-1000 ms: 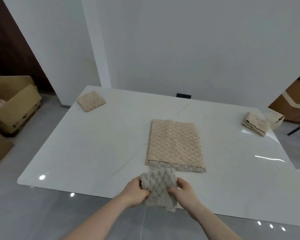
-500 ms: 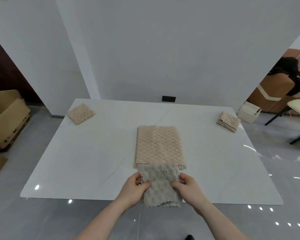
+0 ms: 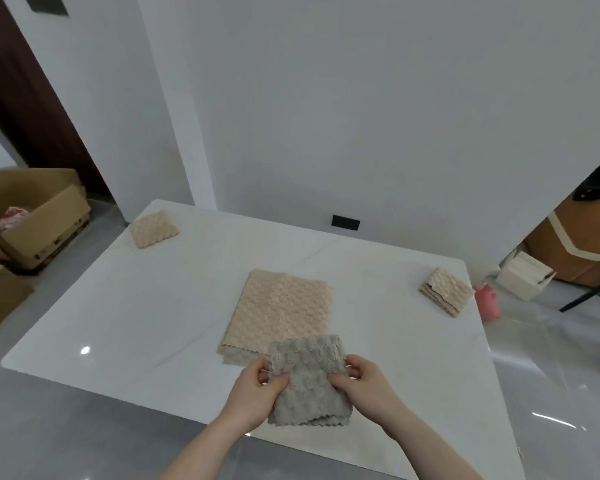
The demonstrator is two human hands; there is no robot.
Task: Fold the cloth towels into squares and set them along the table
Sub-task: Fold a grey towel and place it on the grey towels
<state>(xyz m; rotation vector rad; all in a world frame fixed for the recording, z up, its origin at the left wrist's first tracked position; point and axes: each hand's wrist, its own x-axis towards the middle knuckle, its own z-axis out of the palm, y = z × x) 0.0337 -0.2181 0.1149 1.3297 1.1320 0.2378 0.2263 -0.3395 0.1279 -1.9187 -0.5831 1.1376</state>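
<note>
Meanwhile both hands' fingers (image 3: 277,382) pinch grey towel (image 3: 307,379) over beige towel (image 3: 281,310) w/ folded squares (image 3: 154,229) at table (image 3: 136,320) corners.

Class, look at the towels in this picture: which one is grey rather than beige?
The grey towel, gripped by the left hand and right hand at the table's near edge. The towels lying on the table are beige.

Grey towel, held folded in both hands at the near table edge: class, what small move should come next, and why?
Probably carry the grey towel, pinched by the left hand and right hand, to a bare stretch of the table; it already looks square, like the folded beige towel.
</note>
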